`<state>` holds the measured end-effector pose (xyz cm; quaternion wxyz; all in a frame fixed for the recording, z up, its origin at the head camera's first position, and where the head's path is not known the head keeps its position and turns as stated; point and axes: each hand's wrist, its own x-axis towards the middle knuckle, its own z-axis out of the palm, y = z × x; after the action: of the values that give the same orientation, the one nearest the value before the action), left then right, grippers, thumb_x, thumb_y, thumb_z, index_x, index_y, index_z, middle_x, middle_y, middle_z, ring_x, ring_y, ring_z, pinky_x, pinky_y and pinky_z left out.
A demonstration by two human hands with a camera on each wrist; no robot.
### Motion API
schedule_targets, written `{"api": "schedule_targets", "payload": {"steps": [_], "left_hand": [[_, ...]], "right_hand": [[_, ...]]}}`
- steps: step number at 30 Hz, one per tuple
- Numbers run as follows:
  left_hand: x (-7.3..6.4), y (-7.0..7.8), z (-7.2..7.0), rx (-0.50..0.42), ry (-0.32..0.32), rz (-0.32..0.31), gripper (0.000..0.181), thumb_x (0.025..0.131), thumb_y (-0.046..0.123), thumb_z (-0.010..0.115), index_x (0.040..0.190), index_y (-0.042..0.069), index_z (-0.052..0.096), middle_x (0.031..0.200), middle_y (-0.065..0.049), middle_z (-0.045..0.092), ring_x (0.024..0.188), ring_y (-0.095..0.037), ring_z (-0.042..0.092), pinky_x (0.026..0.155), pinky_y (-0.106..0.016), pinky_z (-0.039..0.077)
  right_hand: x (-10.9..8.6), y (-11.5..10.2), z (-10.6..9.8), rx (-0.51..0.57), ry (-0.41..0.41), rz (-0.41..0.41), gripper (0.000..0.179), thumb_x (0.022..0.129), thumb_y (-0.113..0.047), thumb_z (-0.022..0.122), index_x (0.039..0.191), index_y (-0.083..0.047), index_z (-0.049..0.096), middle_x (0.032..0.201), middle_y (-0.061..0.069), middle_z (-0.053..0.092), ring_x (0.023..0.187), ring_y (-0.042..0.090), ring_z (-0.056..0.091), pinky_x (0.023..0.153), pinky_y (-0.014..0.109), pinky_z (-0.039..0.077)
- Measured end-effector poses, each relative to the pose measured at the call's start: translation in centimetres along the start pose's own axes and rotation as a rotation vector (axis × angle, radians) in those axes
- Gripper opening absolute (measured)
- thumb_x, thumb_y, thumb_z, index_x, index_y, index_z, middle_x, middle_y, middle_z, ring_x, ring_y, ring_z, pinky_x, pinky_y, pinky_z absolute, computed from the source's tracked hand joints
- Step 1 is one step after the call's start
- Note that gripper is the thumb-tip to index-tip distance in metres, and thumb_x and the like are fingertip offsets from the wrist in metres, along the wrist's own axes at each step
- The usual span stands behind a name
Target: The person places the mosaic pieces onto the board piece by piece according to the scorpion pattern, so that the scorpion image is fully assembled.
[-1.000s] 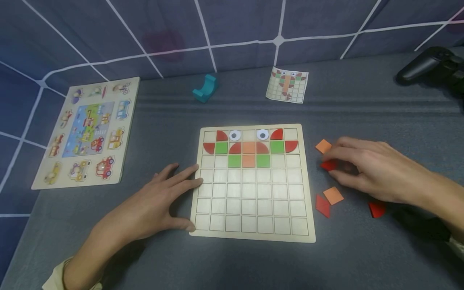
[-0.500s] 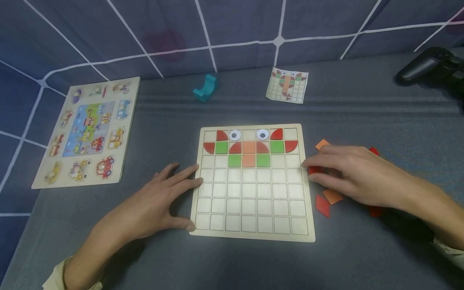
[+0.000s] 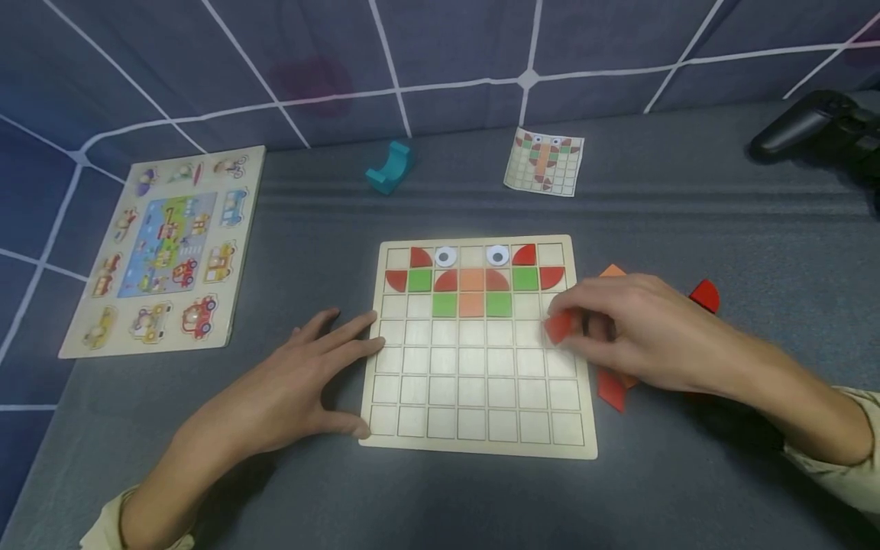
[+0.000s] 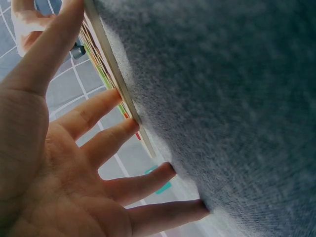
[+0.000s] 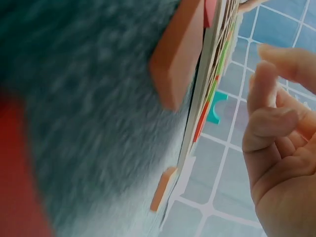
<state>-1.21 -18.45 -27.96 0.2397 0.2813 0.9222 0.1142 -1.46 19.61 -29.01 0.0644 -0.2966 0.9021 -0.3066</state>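
A square wooden grid board (image 3: 470,389) lies in the middle of the head view. Red rounded tiles, green squares, orange squares and two eye tiles (image 3: 445,257) fill parts of its top rows. Along the board's left edge, my left hand (image 3: 296,389) spreads its fingers, thumb at the lower corner; the left wrist view has fingertips (image 4: 129,123) right at that edge. My right hand (image 3: 639,328) pinches a red tile (image 3: 560,327) with a curved side, somewhat blurred, over the right columns. In the right wrist view that tile is hidden behind the fingers.
Right of the board lie an orange tile (image 3: 612,270), a red diamond shape (image 3: 612,389) and a red rounded tile (image 3: 706,296). A printed pattern card (image 3: 545,162), a teal curved block (image 3: 391,168), a vehicle puzzle (image 3: 165,252) and a black game controller (image 3: 811,126) surround the board.
My right hand has picked up the red tile from among the loose tiles and carried it left over the board's right edge. My left hand has stayed still.
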Motion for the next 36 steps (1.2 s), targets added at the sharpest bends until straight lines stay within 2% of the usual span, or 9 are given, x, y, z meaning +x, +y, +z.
{"api": "schedule_targets", "payload": {"steps": [4,7,12,14,16,19,24,29,36], "left_hand": [[0.0,0.0,0.0,0.001,0.000,0.004,0.094,0.065,0.061,0.082,0.145,0.022,0.051,0.159,-0.002,0.031,0.142,-0.048,0.022,0.100,-0.076,0.025],[0.0,0.0,0.0,0.001,0.001,0.013,0.094,0.066,0.062,0.081,0.146,0.023,0.050,0.159,-0.002,0.030,0.142,-0.048,0.022,0.100,-0.076,0.025],[0.0,0.0,0.0,-0.001,0.003,0.020,0.093,0.067,0.062,0.081,0.146,0.023,0.050,0.160,-0.002,0.030,0.142,-0.049,0.022,0.100,-0.075,0.025],[0.0,0.0,0.0,-0.002,0.005,0.022,0.093,0.067,0.061,0.081,0.146,0.023,0.050,0.160,-0.001,0.029,0.142,-0.048,0.022,0.100,-0.075,0.025],[0.0,0.0,0.0,-0.001,0.007,0.025,0.093,0.067,0.060,0.082,0.146,0.023,0.050,0.160,-0.001,0.030,0.142,-0.049,0.023,0.100,-0.076,0.026],[0.0,0.0,0.0,0.001,0.009,0.029,0.093,0.067,0.060,0.082,0.146,0.023,0.050,0.160,-0.001,0.030,0.141,-0.049,0.023,0.099,-0.076,0.026],[0.0,0.0,0.0,0.002,0.004,0.025,0.093,0.067,0.060,0.082,0.146,0.023,0.050,0.160,-0.002,0.030,0.141,-0.049,0.023,0.099,-0.076,0.026],[-0.1,-0.1,-0.1,0.001,-0.003,0.013,0.094,0.066,0.060,0.083,0.146,0.022,0.051,0.159,-0.003,0.030,0.142,-0.048,0.022,0.099,-0.076,0.026],[0.1,0.1,-0.1,-0.001,-0.019,-0.012,0.095,0.065,0.062,0.082,0.145,0.022,0.051,0.159,-0.002,0.031,0.141,-0.049,0.022,0.100,-0.076,0.024]], "right_hand": [[0.8,-0.4,0.4,0.013,0.026,-0.055,0.017,0.083,-0.014,0.080,0.090,-0.028,0.073,0.079,-0.023,0.058,0.058,-0.004,0.044,0.054,0.019,0.039],[1.2,-0.5,0.4,0.017,0.003,-0.081,0.015,0.085,-0.014,0.078,0.095,-0.024,0.074,0.079,-0.021,0.058,0.056,-0.005,0.044,0.054,0.019,0.040],[1.3,-0.5,0.3,0.012,-0.127,-0.057,0.028,0.086,-0.004,0.072,0.110,-0.020,0.073,0.092,-0.018,0.064,0.075,-0.003,0.055,0.069,0.025,0.051],[1.2,-0.4,0.2,0.012,-0.184,-0.052,0.033,0.086,0.000,0.070,0.109,-0.022,0.073,0.095,-0.016,0.065,0.083,0.000,0.057,0.073,0.027,0.052],[1.2,-0.4,0.2,0.014,-0.213,-0.056,0.033,0.086,0.000,0.070,0.108,-0.023,0.073,0.096,-0.016,0.065,0.083,0.001,0.057,0.074,0.028,0.052],[1.2,-0.4,0.1,0.028,-0.202,-0.065,0.030,0.085,-0.001,0.072,0.103,-0.025,0.072,0.092,-0.016,0.063,0.081,0.001,0.056,0.073,0.028,0.051],[1.7,-1.0,0.4,0.070,-0.139,-0.034,0.031,0.084,-0.004,0.075,0.110,-0.022,0.074,0.100,-0.015,0.066,0.084,0.001,0.058,0.075,0.029,0.052],[3.3,-2.0,1.4,0.111,-0.117,-0.025,0.031,0.084,-0.005,0.074,0.112,-0.018,0.075,0.102,-0.013,0.069,0.086,0.003,0.061,0.077,0.031,0.052],[5.6,-3.6,2.8,0.144,-0.159,0.005,0.026,0.086,-0.005,0.073,0.110,-0.013,0.074,0.078,-0.011,0.061,0.068,0.008,0.053,0.067,0.029,0.048]]}}
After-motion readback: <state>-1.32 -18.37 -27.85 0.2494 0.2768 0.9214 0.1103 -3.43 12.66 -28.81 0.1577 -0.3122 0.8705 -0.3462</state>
